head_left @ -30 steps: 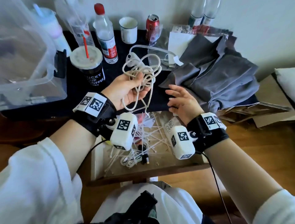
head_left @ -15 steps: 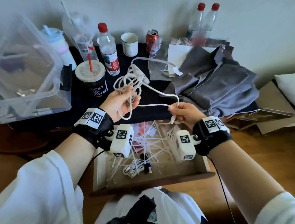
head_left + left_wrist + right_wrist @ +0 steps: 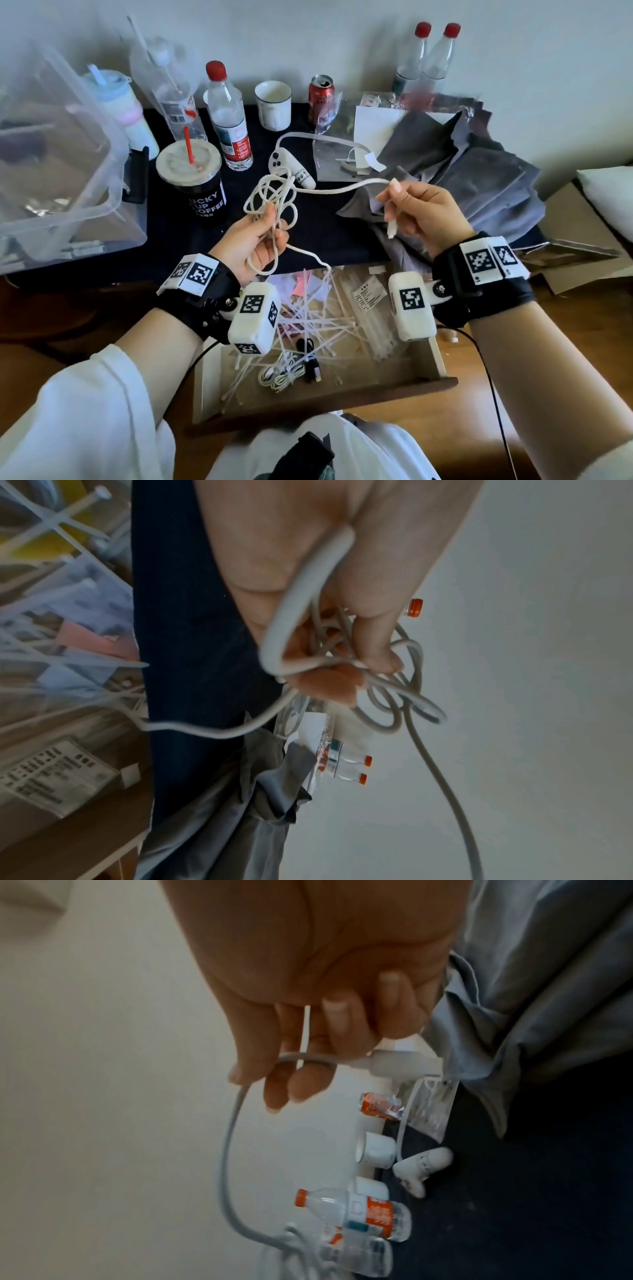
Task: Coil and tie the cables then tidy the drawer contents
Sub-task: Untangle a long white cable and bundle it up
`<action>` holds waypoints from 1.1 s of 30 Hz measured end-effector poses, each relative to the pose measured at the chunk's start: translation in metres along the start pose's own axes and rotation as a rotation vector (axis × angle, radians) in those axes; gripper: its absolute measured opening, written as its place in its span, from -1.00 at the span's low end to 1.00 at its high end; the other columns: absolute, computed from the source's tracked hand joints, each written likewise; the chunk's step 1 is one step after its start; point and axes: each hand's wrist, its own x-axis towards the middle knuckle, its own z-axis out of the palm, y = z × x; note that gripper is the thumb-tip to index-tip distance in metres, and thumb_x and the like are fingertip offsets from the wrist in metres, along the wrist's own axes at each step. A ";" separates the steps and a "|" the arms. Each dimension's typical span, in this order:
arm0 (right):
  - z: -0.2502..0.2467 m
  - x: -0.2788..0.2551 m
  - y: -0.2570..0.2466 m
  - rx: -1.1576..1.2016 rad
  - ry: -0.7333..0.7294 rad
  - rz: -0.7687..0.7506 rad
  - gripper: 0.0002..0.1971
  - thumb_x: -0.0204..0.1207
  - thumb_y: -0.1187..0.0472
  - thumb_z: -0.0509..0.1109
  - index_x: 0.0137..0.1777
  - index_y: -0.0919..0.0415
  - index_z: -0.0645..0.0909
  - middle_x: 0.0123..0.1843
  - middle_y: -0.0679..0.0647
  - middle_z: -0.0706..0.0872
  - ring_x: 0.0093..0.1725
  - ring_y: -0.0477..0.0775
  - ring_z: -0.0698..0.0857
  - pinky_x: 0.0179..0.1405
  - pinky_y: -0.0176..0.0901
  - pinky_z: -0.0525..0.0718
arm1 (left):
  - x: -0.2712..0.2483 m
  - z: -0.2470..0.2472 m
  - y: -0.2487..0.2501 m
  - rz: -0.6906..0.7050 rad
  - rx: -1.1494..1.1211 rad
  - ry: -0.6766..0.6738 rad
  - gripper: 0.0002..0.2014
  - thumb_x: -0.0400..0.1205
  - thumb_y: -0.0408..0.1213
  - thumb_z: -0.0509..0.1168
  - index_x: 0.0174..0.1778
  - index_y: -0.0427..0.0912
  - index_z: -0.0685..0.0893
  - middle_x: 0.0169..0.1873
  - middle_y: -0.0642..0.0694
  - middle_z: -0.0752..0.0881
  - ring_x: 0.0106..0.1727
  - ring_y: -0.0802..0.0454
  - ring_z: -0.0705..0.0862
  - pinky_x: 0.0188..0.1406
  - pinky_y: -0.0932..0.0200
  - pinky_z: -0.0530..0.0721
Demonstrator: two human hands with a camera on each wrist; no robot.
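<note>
A white cable (image 3: 274,202) hangs in loose tangled loops from my left hand (image 3: 255,240), which grips the bundle (image 3: 342,653) above the dark tabletop. One strand runs right to my right hand (image 3: 416,210), which pinches the cable near its white plug end (image 3: 391,228); the plug (image 3: 397,1064) sticks out past the fingers. Another strand trails down into the open wooden drawer (image 3: 442,359). Inside the drawer lie several white zip ties (image 3: 322,322), a small coiled white cable (image 3: 281,375) and a black cable (image 3: 310,359).
On the dark table stand a coffee cup with red straw (image 3: 193,178), a water bottle (image 3: 227,116), a white mug (image 3: 273,104), a red can (image 3: 321,94), a white controller (image 3: 291,168), grey cloth (image 3: 479,178) and a clear plastic bin (image 3: 51,171) at left.
My right hand took hold of the cable's end and drew it up and to the right, stretching a strand out from the bundle. My left hand keeps the loops.
</note>
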 end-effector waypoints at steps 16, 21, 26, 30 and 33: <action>0.011 -0.011 0.035 -0.395 -0.087 0.202 -0.85 0.49 0.30 0.44 -0.30 0.15 0.62 -0.53 -0.10 0.68 -0.63 -0.22 0.56 -0.65 -0.38 0.40 | -0.008 0.024 -0.010 0.165 0.294 -0.065 -0.92 0.60 -0.44 0.29 -0.09 -0.19 0.55 -0.28 -0.14 0.72 -0.46 0.11 0.63 -0.44 0.28 0.68; 0.019 -0.014 0.033 -0.418 -0.172 0.219 -0.85 0.50 0.34 0.42 -0.25 0.12 0.61 -0.44 -0.06 0.68 -0.59 -0.22 0.57 -0.59 -0.38 0.41 | -0.011 0.029 -0.009 0.196 0.362 -0.091 -0.87 0.60 -0.49 0.29 -0.17 -0.19 0.54 -0.43 -0.05 0.71 -0.47 0.13 0.64 -0.42 0.27 0.70; 0.021 -0.011 0.024 -0.287 -0.025 0.068 -0.81 0.57 0.38 0.32 -0.20 0.10 0.61 -0.49 -0.11 0.69 -0.55 -0.24 0.57 -0.57 -0.43 0.48 | -0.014 0.032 -0.013 0.184 0.385 -0.105 -0.90 0.58 -0.48 0.31 -0.16 -0.20 0.58 -0.41 -0.07 0.71 -0.47 0.13 0.64 -0.44 0.27 0.69; 0.024 -0.008 0.014 -0.232 0.079 -0.061 -0.81 0.57 0.37 0.33 -0.20 0.07 0.61 -0.49 -0.15 0.66 -0.52 -0.24 0.58 -0.53 -0.44 0.52 | -0.014 0.032 -0.013 0.163 0.390 -0.108 -0.92 0.59 -0.47 0.31 -0.17 -0.21 0.58 -0.43 -0.05 0.72 -0.47 0.13 0.64 -0.45 0.27 0.69; 0.027 -0.007 0.012 -0.276 0.070 -0.081 -0.84 0.55 0.36 0.37 -0.18 0.08 0.60 -0.38 -0.03 0.61 -0.50 -0.26 0.56 -0.46 -0.41 0.54 | -0.015 0.032 -0.014 0.151 0.402 -0.102 -0.92 0.58 -0.45 0.31 -0.16 -0.21 0.58 -0.41 -0.06 0.72 -0.46 0.13 0.64 -0.45 0.28 0.68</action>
